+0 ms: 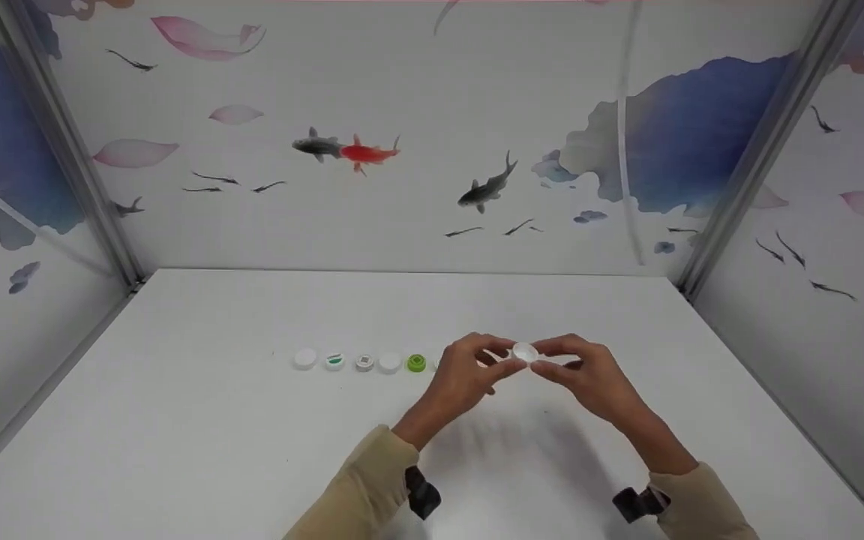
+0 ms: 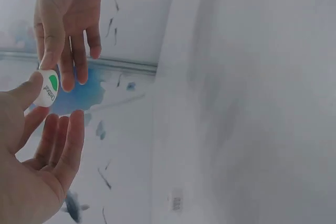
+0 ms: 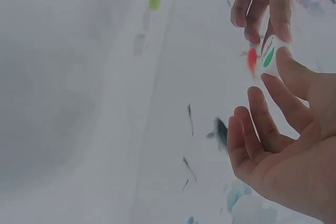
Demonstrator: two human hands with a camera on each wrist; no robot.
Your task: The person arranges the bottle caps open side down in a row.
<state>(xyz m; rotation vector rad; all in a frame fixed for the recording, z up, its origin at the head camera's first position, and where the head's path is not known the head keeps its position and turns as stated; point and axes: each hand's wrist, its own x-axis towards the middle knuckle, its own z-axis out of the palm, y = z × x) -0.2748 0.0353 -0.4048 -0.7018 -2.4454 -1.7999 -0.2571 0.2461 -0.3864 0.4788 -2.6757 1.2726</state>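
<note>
A white bottle cap [image 1: 524, 352] is raised above the table between both hands. Its open inside faces the head camera; a green leaf mark and small lettering show on its outer face in the left wrist view [image 2: 48, 88] and on the cap [image 3: 272, 56] in the right wrist view. My left hand [image 1: 468, 373] pinches one side between thumb and finger. On the opposite side, my right hand [image 1: 589, 377] pinches it the same way. In both wrist views the other fingers are spread loosely, off the cap.
Left of the hands, a row of caps lies on the white table [image 1: 199, 450]: a white cap [image 1: 305, 359], a green-marked cap [image 1: 335, 361], a greyish cap [image 1: 364, 363], another white cap [image 1: 390, 364] and a green cap [image 1: 416, 363]. Printed walls [image 1: 432, 90] enclose the table.
</note>
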